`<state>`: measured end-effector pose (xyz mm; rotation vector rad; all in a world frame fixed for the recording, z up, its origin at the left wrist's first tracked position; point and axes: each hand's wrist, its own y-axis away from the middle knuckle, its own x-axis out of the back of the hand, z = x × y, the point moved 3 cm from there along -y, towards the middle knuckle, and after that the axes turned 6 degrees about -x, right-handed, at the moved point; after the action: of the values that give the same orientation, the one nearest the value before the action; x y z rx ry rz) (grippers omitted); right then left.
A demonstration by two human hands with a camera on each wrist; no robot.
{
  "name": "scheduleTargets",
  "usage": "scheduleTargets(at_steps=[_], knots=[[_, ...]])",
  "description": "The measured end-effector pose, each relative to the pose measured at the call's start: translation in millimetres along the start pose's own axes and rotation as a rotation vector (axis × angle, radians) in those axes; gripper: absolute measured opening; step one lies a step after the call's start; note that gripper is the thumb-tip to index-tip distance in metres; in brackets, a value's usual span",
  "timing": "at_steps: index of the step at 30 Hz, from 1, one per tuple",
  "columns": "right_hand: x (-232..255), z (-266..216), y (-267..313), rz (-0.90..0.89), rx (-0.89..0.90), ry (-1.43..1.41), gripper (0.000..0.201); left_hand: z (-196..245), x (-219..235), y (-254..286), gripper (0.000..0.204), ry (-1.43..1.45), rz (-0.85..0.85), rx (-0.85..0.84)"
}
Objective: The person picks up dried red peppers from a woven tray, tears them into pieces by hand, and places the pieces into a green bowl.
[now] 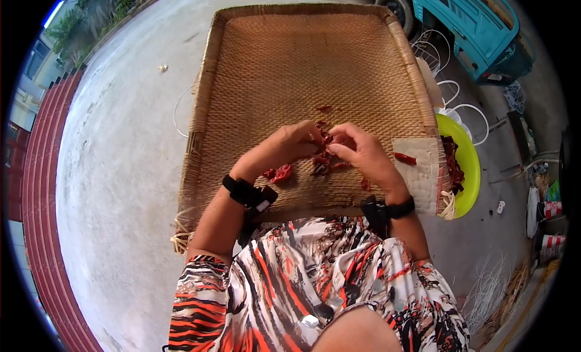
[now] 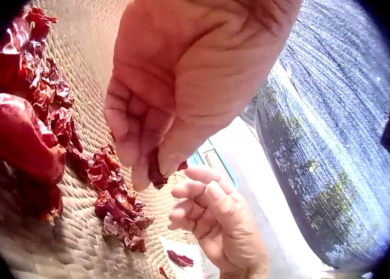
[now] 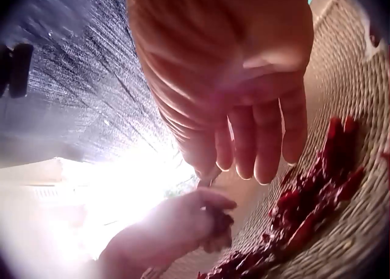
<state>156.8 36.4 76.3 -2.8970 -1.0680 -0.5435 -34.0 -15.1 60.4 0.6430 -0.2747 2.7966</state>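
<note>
My left hand (image 1: 284,147) pinches a dark piece of dried red pepper (image 2: 158,169) between thumb and fingers, over the woven tray (image 1: 272,55). Facing it and close to that piece is my right hand (image 1: 364,157). Its fingers (image 3: 267,145) hang loosely extended in the right wrist view, apart from one another. Beneath both hands, wrinkled dried red peppers (image 3: 311,194) lie in a loose row on the weave. A few more peppers (image 1: 280,173) sit by the left wrist, and a single one (image 1: 405,159) lies on the pale patch at the tray's right side.
A yellow-green basin (image 1: 471,176) holding more dried peppers stands against the tray's right side. Farther off are a teal cargo vehicle (image 1: 466,25), white looped cords (image 1: 472,113) and red steps (image 1: 45,200). Concrete ground (image 1: 127,128) surrounds the tray.
</note>
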Motion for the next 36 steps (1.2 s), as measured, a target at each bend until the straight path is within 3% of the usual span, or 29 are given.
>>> scheduleTargets(at_steps=[3,7,10,12,13,15,16,19,22,23,26,28,30,33,36], knots=[[-17,1,-10,-0.01,-0.022,-0.097,0.017,-8,-1,1,0.022,0.149,0.038,0.02],[-11,11,-9,0.013,0.077,0.069,0.013,-14,-7,-1,0.022,0.347,0.009,0.053],[11,13,4,0.122,0.109,0.151,0.012,-5,-3,-2,0.02,0.139,-0.047,0.054],[38,19,14,0.226,0.029,0.155,0.011,-6,1,-1,0.019,0.092,0.004,0.061],[58,21,20,0.329,0.059,0.254,0.01,-7,3,0,0.019,0.069,0.032,0.066],[98,32,31,0.568,-0.044,0.304,0.011,-11,6,1,0.021,-0.043,0.05,0.117],[118,37,39,0.671,0.004,0.347,0.012,-12,9,2,0.022,-0.099,0.06,0.142],[173,52,63,0.954,-0.08,0.484,0.018,-23,15,6,0.028,-0.386,0.145,0.105],[192,56,81,1.221,-0.03,0.692,0.02,-26,25,12,0.03,-0.579,0.18,0.069],[191,59,85,1.229,-0.094,0.664,0.022,-27,28,15,0.03,-0.622,0.181,0.1],[170,67,74,0.848,-0.124,0.38,0.022,-28,37,21,0.031,-0.723,0.153,0.205],[133,49,69,0.588,-0.106,0.52,0.025,-27,45,24,0.032,-0.748,0.105,0.289],[111,48,65,0.432,-0.199,0.559,0.027,-25,49,27,0.035,-0.815,0.068,0.395],[99,63,58,0.364,-0.151,0.688,0.024,-25,54,31,0.033,-0.849,-0.024,0.56],[98,62,57,0.346,-0.181,0.564,0.021,-19,50,29,0.025,-0.868,-0.143,0.644]])
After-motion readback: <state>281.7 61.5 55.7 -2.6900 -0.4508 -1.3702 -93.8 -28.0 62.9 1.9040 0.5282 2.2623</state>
